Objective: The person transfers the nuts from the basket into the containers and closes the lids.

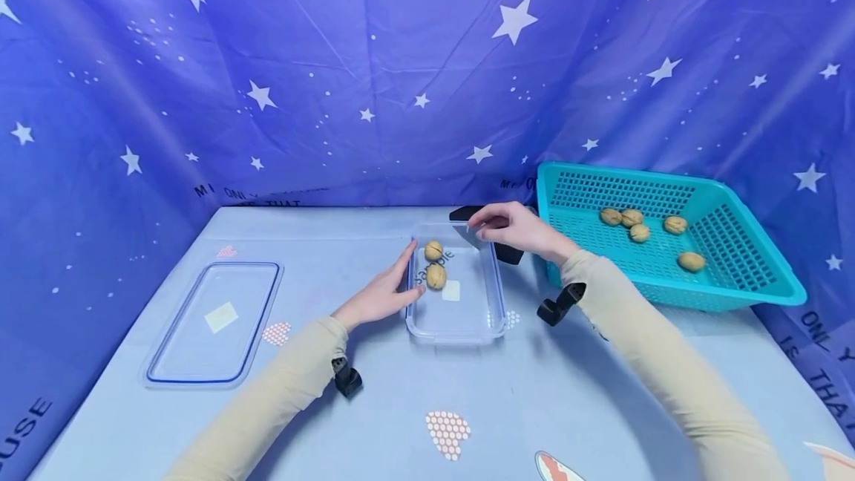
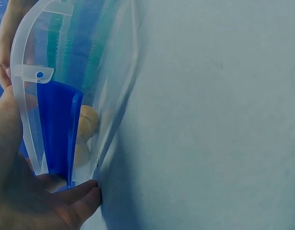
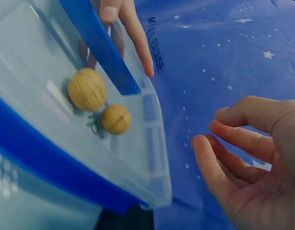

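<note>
A clear plastic food container [image 1: 467, 318] with blue side clips stands in the middle of the table. Two walnuts [image 1: 436, 276] lie inside it, towards its left wall. My left hand [image 1: 381, 292] rests against that wall from outside, fingers extended along it and the thumb at the rim. Above the container's far right corner is my right hand [image 1: 510, 230], its fingers loosely bent. The right wrist view shows this right hand [image 3: 253, 148] beyond the container's end, with nothing between thumb and fingertips.
A turquoise plastic basket [image 1: 668, 292] with several walnuts [image 1: 691, 262] stands at the right. A clear lid with a blue seal [image 1: 194, 347] lies flat at the left. Behind the table hangs a blue star-patterned cloth [image 1: 401, 58]. A black object [image 1: 509, 253] sits partly behind the container.
</note>
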### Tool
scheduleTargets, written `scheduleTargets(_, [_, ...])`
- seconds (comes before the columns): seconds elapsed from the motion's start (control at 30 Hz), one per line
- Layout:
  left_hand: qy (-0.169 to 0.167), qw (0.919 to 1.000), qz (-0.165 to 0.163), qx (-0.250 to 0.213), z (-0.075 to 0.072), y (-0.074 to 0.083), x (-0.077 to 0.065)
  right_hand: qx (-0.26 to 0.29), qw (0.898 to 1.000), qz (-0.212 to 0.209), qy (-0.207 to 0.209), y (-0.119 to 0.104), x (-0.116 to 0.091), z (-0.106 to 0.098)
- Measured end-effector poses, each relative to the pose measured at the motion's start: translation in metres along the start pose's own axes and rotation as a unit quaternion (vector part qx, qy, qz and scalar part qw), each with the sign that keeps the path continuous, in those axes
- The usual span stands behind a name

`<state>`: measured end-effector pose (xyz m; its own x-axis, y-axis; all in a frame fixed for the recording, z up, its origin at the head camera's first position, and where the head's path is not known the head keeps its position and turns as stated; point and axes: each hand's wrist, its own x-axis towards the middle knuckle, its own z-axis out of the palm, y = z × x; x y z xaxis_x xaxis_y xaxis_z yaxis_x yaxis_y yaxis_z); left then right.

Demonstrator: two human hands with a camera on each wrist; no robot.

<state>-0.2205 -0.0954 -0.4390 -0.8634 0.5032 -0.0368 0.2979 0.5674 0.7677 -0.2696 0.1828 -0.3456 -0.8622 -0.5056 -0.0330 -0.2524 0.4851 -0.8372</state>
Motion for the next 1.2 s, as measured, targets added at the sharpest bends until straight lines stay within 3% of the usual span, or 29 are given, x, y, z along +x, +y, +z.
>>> scheduleTargets(0.4, [-0.006, 1.0, 0.0, 0.007, -0.003, 0.0, 0.001, -0.039, 0.999, 0.026, 0.016, 0.001, -0.017, -0.041])
scheduleTargets(1.2, [-0.002, 0.9998, 0.01, 0.015, -0.001, -0.003, 0.0, -0.096, 0.993, 0.061, 0.042, 0.006, -0.049, -0.092])
